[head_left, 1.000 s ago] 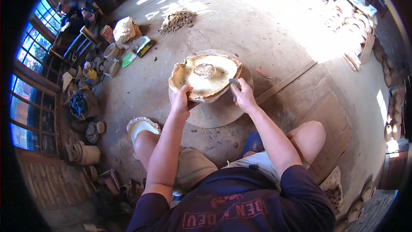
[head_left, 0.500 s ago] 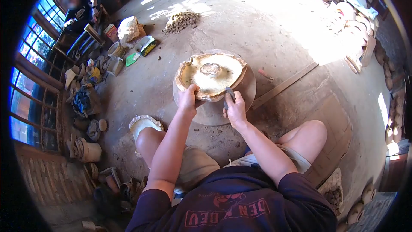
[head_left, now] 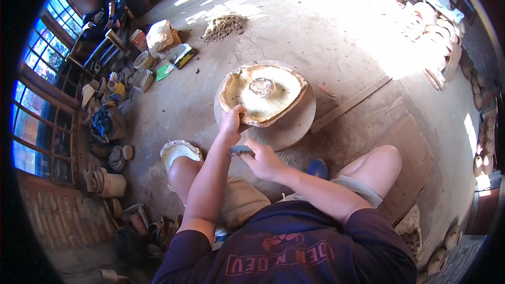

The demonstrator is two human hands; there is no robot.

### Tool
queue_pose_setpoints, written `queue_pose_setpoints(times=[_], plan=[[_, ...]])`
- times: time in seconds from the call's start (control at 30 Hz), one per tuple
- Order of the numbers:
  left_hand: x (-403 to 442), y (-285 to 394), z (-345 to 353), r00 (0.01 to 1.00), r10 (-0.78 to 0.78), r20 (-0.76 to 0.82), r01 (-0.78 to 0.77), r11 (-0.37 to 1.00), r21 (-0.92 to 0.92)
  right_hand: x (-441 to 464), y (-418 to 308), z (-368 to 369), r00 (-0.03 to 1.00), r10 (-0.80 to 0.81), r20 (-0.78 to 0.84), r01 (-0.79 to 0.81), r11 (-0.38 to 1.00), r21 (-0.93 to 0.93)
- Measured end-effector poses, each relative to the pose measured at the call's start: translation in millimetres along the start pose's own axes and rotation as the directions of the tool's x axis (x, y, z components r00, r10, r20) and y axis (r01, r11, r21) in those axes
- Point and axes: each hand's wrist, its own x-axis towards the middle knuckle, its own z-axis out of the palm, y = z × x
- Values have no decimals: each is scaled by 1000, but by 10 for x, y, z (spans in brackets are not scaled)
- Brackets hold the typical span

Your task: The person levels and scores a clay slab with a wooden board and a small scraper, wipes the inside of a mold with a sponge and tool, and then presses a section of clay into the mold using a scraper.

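A pale, shallow dish-like mold (head_left: 273, 104) with a rough brown rim and a round raised knob in its middle sits over a round grey disc (head_left: 297, 131), tilted a little. My left hand (head_left: 231, 124) is closed on its near-left rim, thumb on top and fingers hidden underneath. Closer to my body, my right hand (head_left: 263, 162) grips a small dark grey flat tool (head_left: 241, 149), whose exact kind I cannot make out. That tool is apart from the mold and lies just right of my left wrist.
Another pale mold piece (head_left: 180, 150) lies by my left knee. A wooden plank (head_left: 351, 104) stretches right of the disc. Beyond are a heap of crumbled clay (head_left: 225, 27), a white block (head_left: 159, 36) and buckets. A person (head_left: 97, 18) sits at the far left.
My right hand has moved from the mold's near rim down and left toward my left forearm, with the dark tool still in it. The mold has shifted slightly right.
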Motion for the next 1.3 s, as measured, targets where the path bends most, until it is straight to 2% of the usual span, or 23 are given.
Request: queue_pose_setpoints(times=[0.03,0.07,0.1,0.13,0.2,0.23,0.3,0.33,0.37,0.4,0.43,0.57,0.67,0.77,0.8,0.9,1.03,1.07,1.13,1.17,1.2,1.23,1.3], plan=[[20,8,-37,1000,8,5,-8,1000,-6,-43,80,-147,996,-78,52,85,984,-153],[71,-18,-87,1000,-2,-16,2,1000,14,-116,279,-269,988,6,153,57,913,-404],[123,-43,-136,999,-12,-38,14,999,34,-169,342,-513,920,134,369,102,826,-554],[135,-53,-160,998,-19,-63,23,998,56,-246,320,-715,877,212,430,156,722,-674],[211,-54,-197,996,-23,-86,29,997,73,-320,410,-1075,802,285,524,233,659,-715],[259,-80,-237,996,-21,-86,26,997,67,-316,229,-1257,824,335,457,161,634,-756],[288,-91,-300,994,-12,-108,20,997,72,-227,214,-1633,937,278,212,-25,657,-753],[265,-81,-321,992,-7,-126,18,996,88,-115,365,-1819,988,141,70,-49,701,-712],[246,-52,-327,990,1,-140,14,994,107,27,268,-1981,988,77,-131,-140,788,-600],[234,-12,-317,989,11,-150,9,991,130,176,120,-2103,949,152,-276,-276,821,-499],[240,35,-296,987,25,-156,-1,988,156,356,336,-2254,929,129,-347,-295,824,-485],[387,55,-254,982,103,-159,-89,992,92,958,665,-2283,877,253,-408,-443,754,-485],[558,18,-315,979,136,-151,-121,988,100,1271,1035,-2151,863,441,-247,-499,820,-279],[454,206,-266,985,113,-132,-73,960,271,1290,794,-2069,794,548,-263,-598,780,-181],[478,245,-280,978,169,-126,-128,951,282,1311,756,-2016,783,542,-305,-613,755,-232],[446,328,-217,938,336,-84,-300,909,289,1425,1139,-1907,812,328,-483,-487,837,-251],[20,753,-168,849,528,40,-527,835,160,1373,544,-1874,772,56,-634,-323,893,-314],[-70,868,-162,819,568,79,-574,812,107,1218,112,-1949,854,68,-516,-183,967,-175],[-470,1022,-143,803,585,117,-590,807,12,949,-174,-1980,847,-84,-525,16,991,-132],[-592,1028,-164,793,594,134,-595,803,-37,859,-213,-1935,835,-157,-528,115,987,-111],[-588,967,-185,661,734,158,-735,676,-65,774,-200,-1851,780,-287,-556,248,958,-147],[-518,963,-223,618,768,169,-771,634,-62,711,-180,-1794,705,-406,-581,372,910,-185],[-445,848,-312,562,799,212,-812,582,-42,604,-34,-1792,776,-386,-499,247,914,-322]])
